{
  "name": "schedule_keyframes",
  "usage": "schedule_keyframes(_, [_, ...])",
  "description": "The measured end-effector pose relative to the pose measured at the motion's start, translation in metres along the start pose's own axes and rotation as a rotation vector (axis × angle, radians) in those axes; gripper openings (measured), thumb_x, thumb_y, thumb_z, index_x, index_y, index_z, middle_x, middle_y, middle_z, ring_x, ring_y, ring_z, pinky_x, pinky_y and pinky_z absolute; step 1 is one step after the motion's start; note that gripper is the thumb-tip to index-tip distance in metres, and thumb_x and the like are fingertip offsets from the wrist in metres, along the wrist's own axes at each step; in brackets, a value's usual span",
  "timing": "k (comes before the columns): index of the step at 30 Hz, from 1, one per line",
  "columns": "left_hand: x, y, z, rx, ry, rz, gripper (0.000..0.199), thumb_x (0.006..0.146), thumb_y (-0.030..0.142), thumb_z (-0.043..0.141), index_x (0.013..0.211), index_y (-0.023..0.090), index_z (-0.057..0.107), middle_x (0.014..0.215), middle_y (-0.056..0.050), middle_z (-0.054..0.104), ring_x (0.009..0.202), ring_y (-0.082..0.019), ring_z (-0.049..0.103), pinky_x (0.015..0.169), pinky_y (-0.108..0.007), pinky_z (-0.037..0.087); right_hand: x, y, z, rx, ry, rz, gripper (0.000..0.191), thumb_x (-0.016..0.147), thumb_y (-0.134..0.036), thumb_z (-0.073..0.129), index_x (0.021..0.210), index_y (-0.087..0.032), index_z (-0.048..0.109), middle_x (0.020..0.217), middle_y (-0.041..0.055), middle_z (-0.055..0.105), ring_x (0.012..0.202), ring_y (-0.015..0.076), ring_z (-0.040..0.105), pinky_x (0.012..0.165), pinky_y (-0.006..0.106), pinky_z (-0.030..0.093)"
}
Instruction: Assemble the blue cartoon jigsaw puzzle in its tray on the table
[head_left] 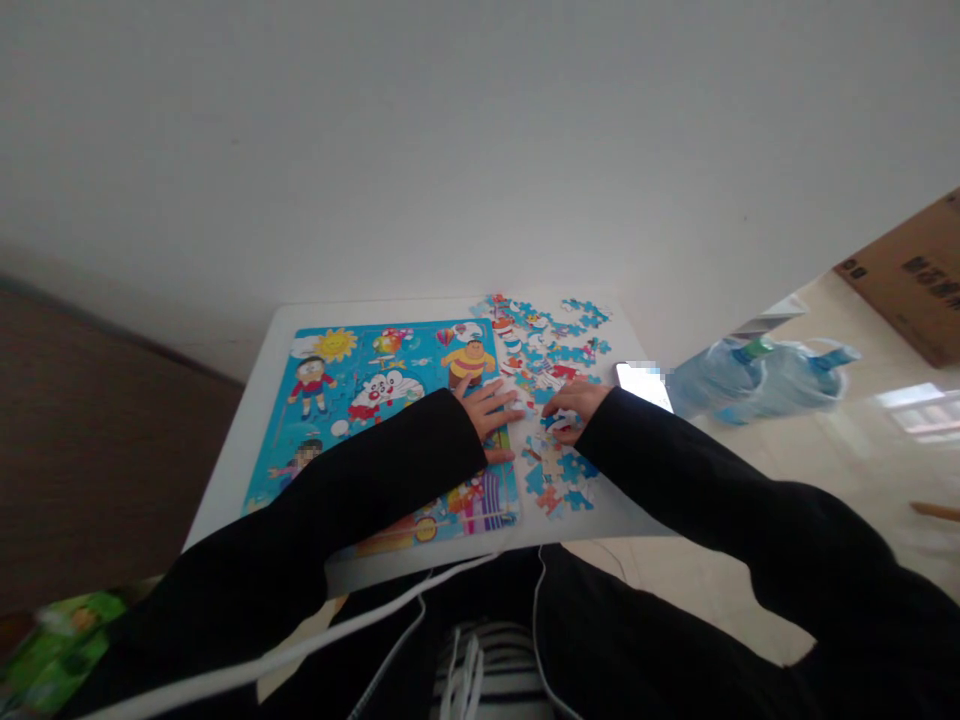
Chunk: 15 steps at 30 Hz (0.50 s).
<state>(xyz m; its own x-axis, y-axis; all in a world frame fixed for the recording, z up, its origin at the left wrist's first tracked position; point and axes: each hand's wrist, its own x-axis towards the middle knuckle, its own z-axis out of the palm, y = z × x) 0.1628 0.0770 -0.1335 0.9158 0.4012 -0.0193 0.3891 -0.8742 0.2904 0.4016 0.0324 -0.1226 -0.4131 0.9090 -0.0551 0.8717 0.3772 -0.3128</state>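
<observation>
A flat blue puzzle board (386, 398) with cartoon pictures lies on the smooth white table (259, 400), left of the frame's middle. The left hand (486, 412) is over its right side, fingers spread apart. Just beside it, the right hand (581, 405) bends over thin, knobby puzzle pieces (551, 465). Its fingers curl, but I cannot tell if they pinch one. Round, see-through plastic bottles (799, 380) show at the right.

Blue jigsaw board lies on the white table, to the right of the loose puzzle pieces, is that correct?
Not quite: the side is wrong. The head view shows the blue jigsaw board on the white table, left of the loose puzzle pieces.
</observation>
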Motion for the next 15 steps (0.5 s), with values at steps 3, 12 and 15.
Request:
schedule_keyframes(3, [-0.001, 0.000, -0.006, 0.004, 0.011, 0.003, 0.054, 0.081, 0.055, 0.044, 0.126, 0.026, 0.047, 0.138, -0.008, 0.039, 0.131, -0.032, 0.030, 0.102, -0.065, 0.011, 0.005, 0.004, 0.007, -0.015, 0.019, 0.032, 0.023, 0.063, -0.023, 0.067, 0.086, -0.020, 0.067, 0.079, 0.0024, 0.066, 0.074, 0.0154, 0.062, 0.069, 0.026, 0.049])
schedule_keyframes(12, [-0.067, -0.017, -0.108, 0.177, 0.266, -0.150, 0.057, 0.077, 0.062, 0.044, 0.120, 0.026, 0.053, 0.127, -0.004, 0.054, 0.121, -0.025, 0.045, 0.109, -0.053, 0.006, -0.012, -0.007, -0.020, 0.002, 0.204, -0.018, 0.029, 0.073, -0.037, 0.059, 0.097, -0.021, 0.067, 0.085, 0.0047, 0.067, 0.074, 0.0153, 0.063, 0.070, 0.028, 0.051])
schedule_keyframes(15, [-0.117, -0.013, -0.110, 0.250, 0.280, -0.307, 0.055, 0.074, 0.063, 0.043, 0.114, 0.028, 0.056, 0.122, 0.000, 0.058, 0.117, -0.024, 0.050, 0.108, -0.053, 0.012, -0.033, -0.043, -0.012, 0.035, 0.244, -0.156, 0.035, 0.076, -0.043, 0.056, 0.102, -0.022, 0.066, 0.089, 0.0052, 0.068, 0.078, 0.0173, 0.063, 0.072, 0.031, 0.052])
